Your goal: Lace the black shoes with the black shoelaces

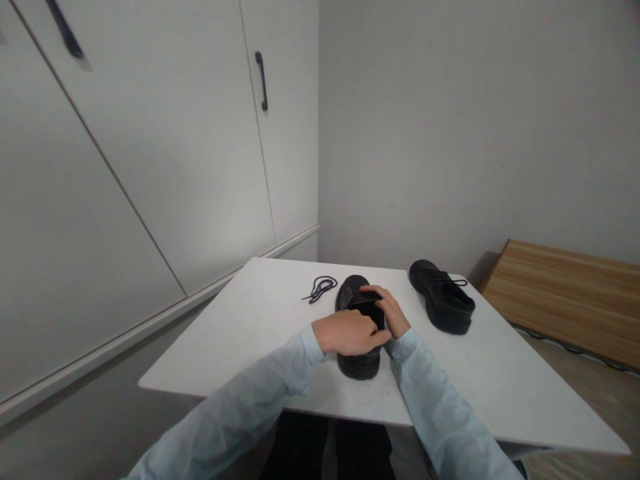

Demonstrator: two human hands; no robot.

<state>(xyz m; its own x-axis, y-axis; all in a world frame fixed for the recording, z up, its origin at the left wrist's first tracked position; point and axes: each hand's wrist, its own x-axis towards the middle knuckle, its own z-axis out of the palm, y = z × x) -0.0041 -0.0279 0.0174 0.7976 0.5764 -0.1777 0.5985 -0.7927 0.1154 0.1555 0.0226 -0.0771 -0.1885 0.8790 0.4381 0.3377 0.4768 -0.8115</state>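
Observation:
A black shoe stands on the white table in front of me, its toe pointing away and its opening facing up. Over that opening lies my left hand, its bent fingertips partly hidden at the shoe's right side and the thumb nearer me. My right hand wraps the right side of the same shoe, with fingers reaching across the upper near the tongue. Left of the toe, a loose black shoelace lies loosely looped on the tabletop. No lace shows on the shoe between my hands.
A second black shoe, with a lace in it, stands at the table's back right. The white table has its near edge by my legs. White cabinets line the left, and a wood-grain board is beyond the right edge.

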